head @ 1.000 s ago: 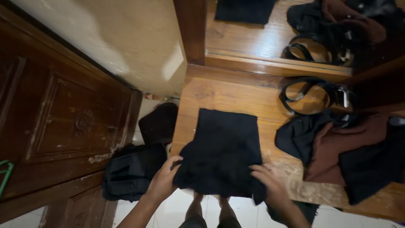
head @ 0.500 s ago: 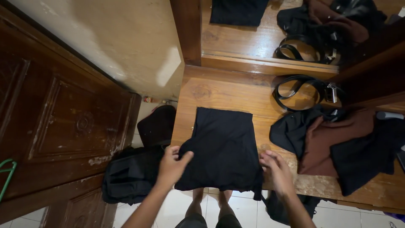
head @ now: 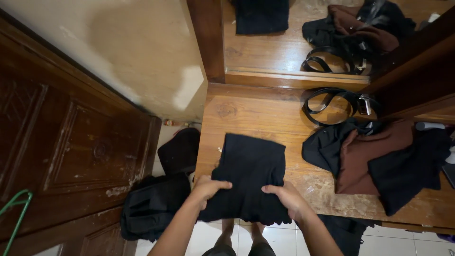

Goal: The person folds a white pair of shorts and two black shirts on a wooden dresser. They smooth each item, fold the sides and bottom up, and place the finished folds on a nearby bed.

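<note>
You are gripping the folded black garment (head: 250, 178) with both hands at its near end, where it is hanging slightly over the front edge of the wooden table (head: 265, 111). Your left hand (head: 208, 187) is clenching the cloth at its left near corner, fingers curled over the top and thumb tucked under (the thumb itself is hidden by the fabric). Your right hand (head: 286, 199) is doing the same on the right side, fingers wrapping over the bunched edge. The far end of the garment is lying flat on the tabletop, its edge running roughly square to the table's front.

To the right, well apart from your hands, a heap of black and brown clothes (head: 374, 159) is sitting on the table, and just behind it a black belt (head: 332, 104) is lying coiled with its metal buckle showing. A mirror (head: 303, 35) is standing at the back of the table, reflecting the belt and clothes. Down on the floor to your left, a black bag (head: 154, 206) is resting against the dark wooden door (head: 66, 142), and a green hanger (head: 16, 213) is poking in at the left edge.
</note>
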